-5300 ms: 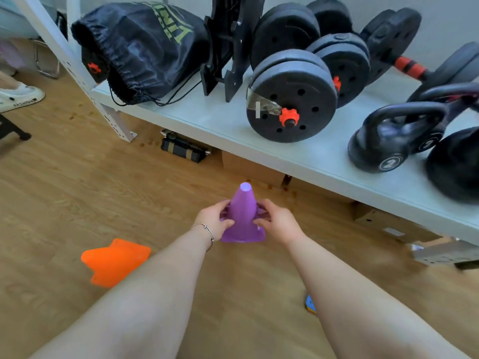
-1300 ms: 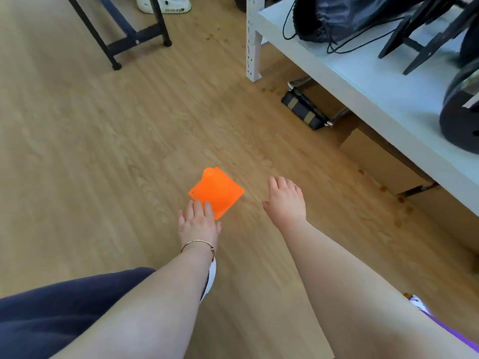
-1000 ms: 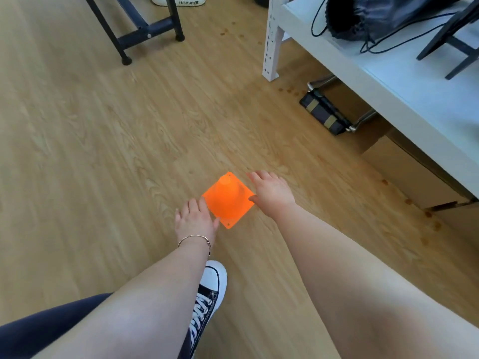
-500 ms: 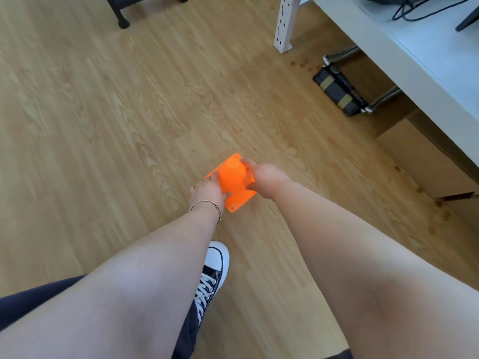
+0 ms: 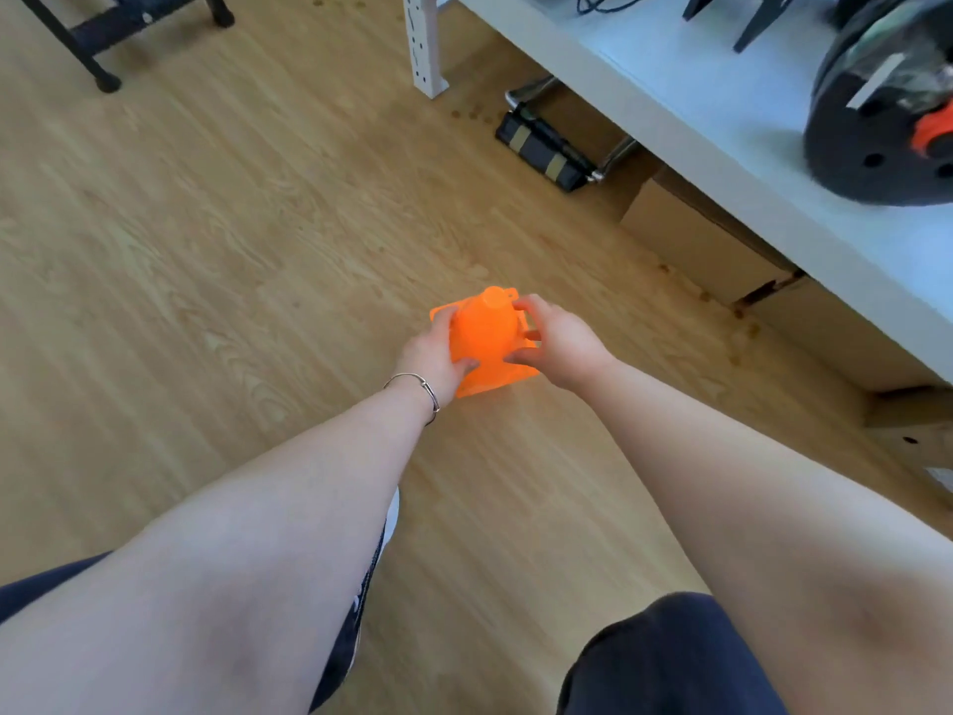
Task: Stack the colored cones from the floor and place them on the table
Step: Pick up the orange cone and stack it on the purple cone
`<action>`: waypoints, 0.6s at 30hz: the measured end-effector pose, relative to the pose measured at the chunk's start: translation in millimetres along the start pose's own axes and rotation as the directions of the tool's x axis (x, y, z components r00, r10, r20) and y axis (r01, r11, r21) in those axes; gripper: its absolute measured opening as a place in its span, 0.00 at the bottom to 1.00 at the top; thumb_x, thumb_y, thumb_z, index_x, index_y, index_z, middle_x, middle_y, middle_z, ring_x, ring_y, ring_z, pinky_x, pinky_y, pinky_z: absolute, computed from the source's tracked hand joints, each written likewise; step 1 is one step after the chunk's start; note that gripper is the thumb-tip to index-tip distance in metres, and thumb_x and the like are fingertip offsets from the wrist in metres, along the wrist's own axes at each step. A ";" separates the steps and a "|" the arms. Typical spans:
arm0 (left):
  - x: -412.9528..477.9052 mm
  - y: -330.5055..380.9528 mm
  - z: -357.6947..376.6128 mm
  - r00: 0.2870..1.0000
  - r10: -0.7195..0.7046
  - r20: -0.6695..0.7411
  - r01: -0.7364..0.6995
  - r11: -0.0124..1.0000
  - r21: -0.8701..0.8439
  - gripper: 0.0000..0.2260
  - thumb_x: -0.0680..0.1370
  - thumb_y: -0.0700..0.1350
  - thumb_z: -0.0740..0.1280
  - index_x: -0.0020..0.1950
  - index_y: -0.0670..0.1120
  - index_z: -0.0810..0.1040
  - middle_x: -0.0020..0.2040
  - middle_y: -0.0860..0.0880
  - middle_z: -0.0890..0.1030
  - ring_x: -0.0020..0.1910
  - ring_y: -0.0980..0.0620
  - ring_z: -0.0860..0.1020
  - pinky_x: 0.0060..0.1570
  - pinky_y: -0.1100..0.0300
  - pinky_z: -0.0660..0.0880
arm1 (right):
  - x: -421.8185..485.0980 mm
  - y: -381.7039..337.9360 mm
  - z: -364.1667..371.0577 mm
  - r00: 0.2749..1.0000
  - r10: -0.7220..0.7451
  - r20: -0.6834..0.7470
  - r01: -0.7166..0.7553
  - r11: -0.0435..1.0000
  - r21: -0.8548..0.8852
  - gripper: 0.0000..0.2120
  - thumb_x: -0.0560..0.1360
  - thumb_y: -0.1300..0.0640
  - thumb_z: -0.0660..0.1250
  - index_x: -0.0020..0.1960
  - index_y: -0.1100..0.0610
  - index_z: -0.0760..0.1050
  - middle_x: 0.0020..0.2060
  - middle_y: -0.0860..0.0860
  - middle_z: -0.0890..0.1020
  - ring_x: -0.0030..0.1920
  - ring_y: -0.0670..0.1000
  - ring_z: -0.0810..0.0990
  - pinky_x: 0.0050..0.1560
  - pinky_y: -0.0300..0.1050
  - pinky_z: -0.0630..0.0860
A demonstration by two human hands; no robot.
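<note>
An orange cone (image 5: 485, 332) with a square base stands upright in the middle of the view, over the wooden floor. My left hand (image 5: 433, 356) grips its left side, and my right hand (image 5: 559, 338) grips its right side. Both hands hold it between them; whether its base touches the floor I cannot tell. The white table (image 5: 722, 121) runs along the upper right. No other cone is in view.
On the table sit a black weight plate (image 5: 876, 121) and a black stand (image 5: 753, 12). Beneath it are cardboard boxes (image 5: 696, 234) and a black folded item (image 5: 546, 152). A white table leg (image 5: 425, 43) stands at top centre. A black frame (image 5: 98, 28) is top left.
Both hands reached down to the orange cone on the floor, closed on its sides and stood it upright. The purple cone held earlier is out of view.
</note>
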State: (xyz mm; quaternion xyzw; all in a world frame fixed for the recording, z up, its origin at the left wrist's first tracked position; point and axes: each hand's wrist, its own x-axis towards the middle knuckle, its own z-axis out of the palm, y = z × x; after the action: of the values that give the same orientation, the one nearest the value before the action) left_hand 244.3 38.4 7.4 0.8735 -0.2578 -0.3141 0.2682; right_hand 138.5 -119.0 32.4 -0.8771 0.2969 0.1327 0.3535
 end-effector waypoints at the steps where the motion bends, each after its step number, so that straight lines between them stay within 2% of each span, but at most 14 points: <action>1: -2.7 10.2 4.4 1.000 0.020 0.014 -0.020 1.000 0.006 0.33 0.72 0.46 0.72 0.73 0.51 0.61 0.69 0.46 0.74 0.65 0.43 0.74 0.63 0.49 0.71 | -10.3 7.0 -6.4 1.000 0.019 -0.015 -0.019 1.000 0.025 0.36 0.68 0.51 0.77 0.72 0.48 0.64 0.63 0.54 0.77 0.59 0.55 0.80 0.56 0.55 0.78; 6: -15.3 56.3 23.8 0.991 0.109 0.073 -0.111 0.994 0.024 0.32 0.71 0.46 0.73 0.72 0.52 0.63 0.68 0.47 0.74 0.66 0.45 0.74 0.63 0.51 0.71 | -59.1 41.6 -38.6 0.994 0.078 -0.075 -0.064 0.984 0.167 0.35 0.70 0.54 0.77 0.72 0.48 0.64 0.66 0.52 0.77 0.60 0.53 0.80 0.58 0.51 0.78; 9: -25.9 84.4 36.6 0.976 0.173 0.133 -0.178 0.984 0.025 0.32 0.71 0.43 0.73 0.72 0.50 0.64 0.68 0.46 0.74 0.66 0.46 0.73 0.64 0.51 0.70 | -88.8 62.1 -60.0 0.993 0.086 -0.080 -0.072 0.984 0.164 0.32 0.71 0.55 0.76 0.71 0.45 0.65 0.64 0.51 0.78 0.56 0.51 0.82 0.58 0.51 0.78; 14: -51.4 134.9 56.6 0.942 0.264 0.209 -0.281 0.958 0.053 0.32 0.70 0.43 0.74 0.72 0.47 0.66 0.67 0.44 0.71 0.65 0.46 0.73 0.65 0.50 0.71 | -140.9 91.8 -91.2 0.981 0.157 -0.116 -0.137 0.977 0.161 0.33 0.69 0.50 0.77 0.69 0.41 0.66 0.60 0.49 0.80 0.54 0.52 0.82 0.57 0.52 0.79; 18: -68.6 177.2 64.2 0.909 0.337 0.245 -0.355 0.935 0.030 0.34 0.69 0.45 0.75 0.73 0.50 0.67 0.67 0.47 0.72 0.64 0.49 0.75 0.63 0.50 0.73 | -185.0 110.3 -117.3 0.968 0.163 -0.192 -0.128 0.975 0.183 0.32 0.67 0.51 0.78 0.67 0.45 0.68 0.59 0.50 0.80 0.52 0.52 0.82 0.56 0.49 0.78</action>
State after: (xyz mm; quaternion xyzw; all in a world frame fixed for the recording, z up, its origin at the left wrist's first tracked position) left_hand 104.3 -66.9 104.9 0.7797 -0.4499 -0.3535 0.2544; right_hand -72.5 -185.3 138.5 -0.8287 0.4060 0.0411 0.3831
